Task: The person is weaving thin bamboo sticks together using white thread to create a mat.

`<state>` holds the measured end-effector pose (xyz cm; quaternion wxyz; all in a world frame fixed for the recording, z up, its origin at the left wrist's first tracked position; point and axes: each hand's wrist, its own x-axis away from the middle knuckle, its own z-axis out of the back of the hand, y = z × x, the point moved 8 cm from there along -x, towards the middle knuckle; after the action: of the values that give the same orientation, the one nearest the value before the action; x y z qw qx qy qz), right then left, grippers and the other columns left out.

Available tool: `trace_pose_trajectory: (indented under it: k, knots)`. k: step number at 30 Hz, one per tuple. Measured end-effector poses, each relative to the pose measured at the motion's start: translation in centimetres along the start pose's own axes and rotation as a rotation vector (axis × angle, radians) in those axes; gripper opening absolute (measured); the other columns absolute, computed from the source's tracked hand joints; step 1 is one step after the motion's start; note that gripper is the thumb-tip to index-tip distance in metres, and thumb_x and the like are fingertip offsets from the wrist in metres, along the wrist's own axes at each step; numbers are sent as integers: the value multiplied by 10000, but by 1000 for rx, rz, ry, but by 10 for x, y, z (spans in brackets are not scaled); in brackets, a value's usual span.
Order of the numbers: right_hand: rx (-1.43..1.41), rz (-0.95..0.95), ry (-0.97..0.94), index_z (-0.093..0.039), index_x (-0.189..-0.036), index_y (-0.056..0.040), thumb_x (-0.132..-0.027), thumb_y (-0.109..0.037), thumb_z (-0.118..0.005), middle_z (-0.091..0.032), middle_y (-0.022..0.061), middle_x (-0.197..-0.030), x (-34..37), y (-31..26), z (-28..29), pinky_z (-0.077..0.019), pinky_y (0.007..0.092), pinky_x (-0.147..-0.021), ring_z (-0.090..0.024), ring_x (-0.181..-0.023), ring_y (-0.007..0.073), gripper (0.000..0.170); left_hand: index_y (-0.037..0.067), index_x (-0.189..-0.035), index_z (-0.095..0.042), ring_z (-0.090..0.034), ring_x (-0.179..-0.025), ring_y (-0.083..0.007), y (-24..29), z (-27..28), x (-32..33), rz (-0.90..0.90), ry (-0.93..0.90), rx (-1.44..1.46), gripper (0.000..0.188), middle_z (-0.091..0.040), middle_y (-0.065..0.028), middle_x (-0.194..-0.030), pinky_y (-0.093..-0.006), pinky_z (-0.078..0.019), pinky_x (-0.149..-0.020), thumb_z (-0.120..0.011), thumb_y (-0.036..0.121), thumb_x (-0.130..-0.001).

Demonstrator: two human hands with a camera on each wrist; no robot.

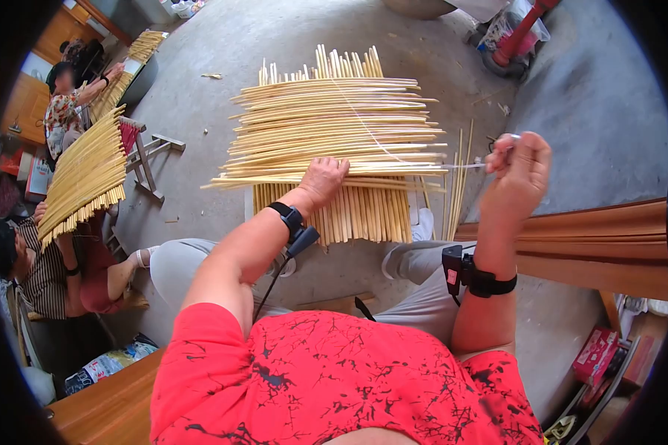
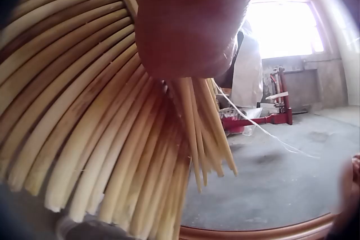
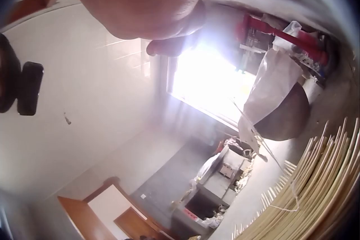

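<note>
Pale sorghum-like stalks lie in two crossed layers before me: the crosswise stalks (image 1: 334,126) on top, the lengthwise stalks (image 1: 349,215) beneath. At the near edge of the top layer, my left hand (image 1: 323,180) grips a few stalks. The left wrist view shows several stalk ends (image 2: 208,133) poking out below that hand. Off to the right my right hand (image 1: 516,167) is raised, fingers curled, pinching a white string (image 1: 464,166). This string curves over the top layer and runs taut from its right edge to the hand.
Loose stalks (image 1: 459,182) lie on the floor to the right. Beside them is a brown wooden edge (image 1: 594,241). At left, two people handle similar stalk mats (image 1: 89,174), near a wooden stool (image 1: 152,159). A red metal stand (image 1: 516,41) stands at the back right.
</note>
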<state>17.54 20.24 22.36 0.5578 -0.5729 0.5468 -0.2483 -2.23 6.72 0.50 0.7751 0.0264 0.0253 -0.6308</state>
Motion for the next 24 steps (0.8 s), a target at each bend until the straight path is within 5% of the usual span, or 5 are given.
trace_pose_trajectory:
  k: [4,6,18,21,24]
  knots:
    - [-277,244,159,-463,-870,-56,-909,-189,-455,-529,50,-707,3,-64,31,-343,218,-475,-432,-537,84,139,93,-827,-512,-588,-751,-279,-6,14,-7,-23,-70,173,115,-597,-100,-767,-369,-452,-610,-534,84,-714]
    - [-347,346,-14,-460,-890,-62,-910,-245,-450,-512,46,-710,7,-86,31,-332,221,-481,-423,-548,93,185,95,-799,-574,-589,-738,-306,-19,13,-19,-2,-114,323,147,-599,-124,-747,-388,-461,-607,-572,54,-657]
    - [-144,305,-241,-387,-943,-65,-916,-257,-420,-481,79,-681,47,-66,-31,-361,228,-406,-438,-520,124,197,90,-951,-623,-592,-831,-280,-107,-9,-82,209,-98,483,296,-618,-149,-899,-347,-460,-732,-511,2,-691]
    - [-183,313,-224,-390,-952,-68,-912,-266,-425,-481,76,-682,41,-63,-24,-353,226,-399,-432,-523,120,205,113,-1095,-565,-519,-1029,-287,-112,-3,-82,194,-31,299,329,-555,-153,-1108,-349,-416,-872,-582,192,-776]
    - [-211,300,-177,-396,-964,-73,-917,-275,-408,-480,69,-673,38,-60,-21,-342,218,-388,-413,-508,116,208,97,-1365,-189,-197,-1287,-343,-75,-4,-50,0,-55,130,881,-223,-222,-1372,-436,-168,-1060,-536,596,-728]
